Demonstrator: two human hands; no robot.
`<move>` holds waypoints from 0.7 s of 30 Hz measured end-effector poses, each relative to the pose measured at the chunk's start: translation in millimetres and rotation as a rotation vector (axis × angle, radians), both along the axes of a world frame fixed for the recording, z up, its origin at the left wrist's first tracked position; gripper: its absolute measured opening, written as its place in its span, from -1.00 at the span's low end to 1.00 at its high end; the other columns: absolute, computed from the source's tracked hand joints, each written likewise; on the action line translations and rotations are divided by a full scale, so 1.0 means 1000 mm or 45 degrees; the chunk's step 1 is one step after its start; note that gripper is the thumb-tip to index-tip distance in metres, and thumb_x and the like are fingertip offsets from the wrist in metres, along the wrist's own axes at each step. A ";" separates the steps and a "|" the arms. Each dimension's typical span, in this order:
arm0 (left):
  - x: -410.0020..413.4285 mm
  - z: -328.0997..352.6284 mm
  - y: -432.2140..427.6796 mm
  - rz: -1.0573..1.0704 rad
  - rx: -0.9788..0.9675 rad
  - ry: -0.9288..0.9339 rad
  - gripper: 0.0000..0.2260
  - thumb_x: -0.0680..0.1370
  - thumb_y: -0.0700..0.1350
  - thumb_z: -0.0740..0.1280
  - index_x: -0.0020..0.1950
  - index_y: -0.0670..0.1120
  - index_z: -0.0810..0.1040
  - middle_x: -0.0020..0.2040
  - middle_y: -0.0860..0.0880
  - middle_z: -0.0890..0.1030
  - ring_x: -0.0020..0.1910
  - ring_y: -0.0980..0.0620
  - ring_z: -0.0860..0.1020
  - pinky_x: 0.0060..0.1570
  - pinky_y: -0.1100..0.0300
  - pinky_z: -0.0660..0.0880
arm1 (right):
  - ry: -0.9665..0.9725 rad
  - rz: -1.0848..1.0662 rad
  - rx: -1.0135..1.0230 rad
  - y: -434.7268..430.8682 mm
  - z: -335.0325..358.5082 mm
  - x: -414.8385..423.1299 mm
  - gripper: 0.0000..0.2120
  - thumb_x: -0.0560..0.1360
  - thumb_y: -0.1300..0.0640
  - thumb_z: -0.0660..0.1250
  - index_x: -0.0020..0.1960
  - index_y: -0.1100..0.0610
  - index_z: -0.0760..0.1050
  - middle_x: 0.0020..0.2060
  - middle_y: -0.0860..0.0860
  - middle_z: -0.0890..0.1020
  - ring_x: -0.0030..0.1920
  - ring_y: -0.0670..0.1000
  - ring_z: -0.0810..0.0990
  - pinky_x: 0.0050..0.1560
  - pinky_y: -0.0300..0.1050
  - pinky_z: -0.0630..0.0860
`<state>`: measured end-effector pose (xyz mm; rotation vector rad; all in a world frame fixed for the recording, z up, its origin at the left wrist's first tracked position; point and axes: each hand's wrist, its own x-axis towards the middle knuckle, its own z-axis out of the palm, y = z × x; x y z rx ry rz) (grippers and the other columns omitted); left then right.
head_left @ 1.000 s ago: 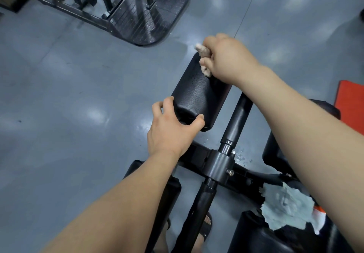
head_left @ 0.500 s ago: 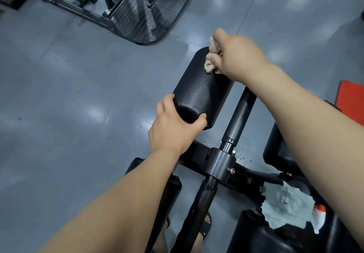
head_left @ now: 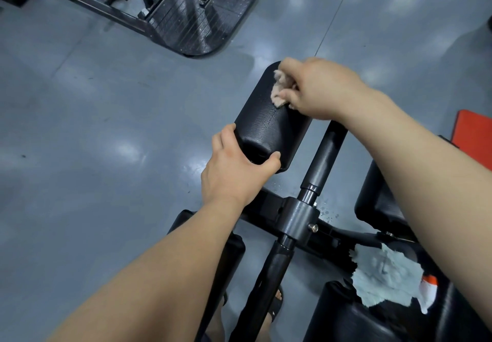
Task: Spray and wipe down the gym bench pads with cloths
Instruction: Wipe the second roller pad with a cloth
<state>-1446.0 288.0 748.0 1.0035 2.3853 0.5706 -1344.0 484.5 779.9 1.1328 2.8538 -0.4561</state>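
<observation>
— The right hand (head_left: pixel 319 88) bunches a beige cloth (head_left: pixel 279 90) in curled fingers, pressing it on the far top of the black pad (head_left: pixel 266 126).
— And the left hand (head_left: pixel 231 174) clamps the pad's near end. A black post (head_left: pixel 324 155) stands just beside it, and a grey cloth (head_left: pixel 386 275) lies lower right.

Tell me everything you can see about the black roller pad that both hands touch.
The pad is a black cylinder with a grained, leather-like cover and a stitched seam. It lies left of the black post, above the grey floor. The left hand grips its near end; the right hand presses a beige cloth on its far part.
</observation>
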 end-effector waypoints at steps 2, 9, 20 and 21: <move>0.000 -0.001 0.000 -0.007 -0.018 0.007 -0.10 0.34 0.44 0.37 0.55 0.09 0.16 0.44 0.15 0.30 0.24 0.03 0.53 0.18 0.01 0.48 | 0.034 -0.022 0.039 0.000 0.001 0.001 -0.78 0.57 -0.09 0.27 0.16 -0.05 0.39 -0.09 0.02 0.48 0.04 0.19 0.54 -0.12 0.02 0.45; -0.001 -0.001 0.001 -0.017 -0.023 0.007 -0.15 0.32 0.44 0.39 0.49 0.10 0.22 0.39 0.15 0.29 0.13 0.02 0.56 0.04 0.05 0.48 | 0.039 0.301 -0.163 -0.041 0.007 0.001 -0.79 0.53 -0.06 0.30 0.13 -0.04 0.42 -0.15 -0.03 0.51 -0.05 0.04 0.49 -0.05 0.06 0.53; -0.003 -0.002 0.001 -0.020 -0.002 -0.030 -0.13 0.29 0.43 0.45 0.47 0.15 0.19 0.44 0.16 0.35 0.24 0.04 0.51 0.15 -0.01 0.49 | 0.020 0.194 -0.084 -0.044 0.007 0.006 -0.81 0.53 -0.02 0.25 0.07 -0.05 0.29 -0.15 -0.04 0.51 -0.09 0.12 0.53 -0.12 0.05 0.55; -0.003 -0.002 0.001 -0.017 -0.002 -0.031 -0.14 0.29 0.42 0.44 0.47 0.16 0.19 0.43 0.17 0.34 0.22 0.04 0.52 0.13 0.00 0.50 | -0.005 0.228 -0.096 -0.047 0.007 0.006 -0.81 0.53 -0.03 0.26 0.04 -0.07 0.27 -0.17 -0.05 0.50 -0.10 0.11 0.53 -0.13 0.06 0.55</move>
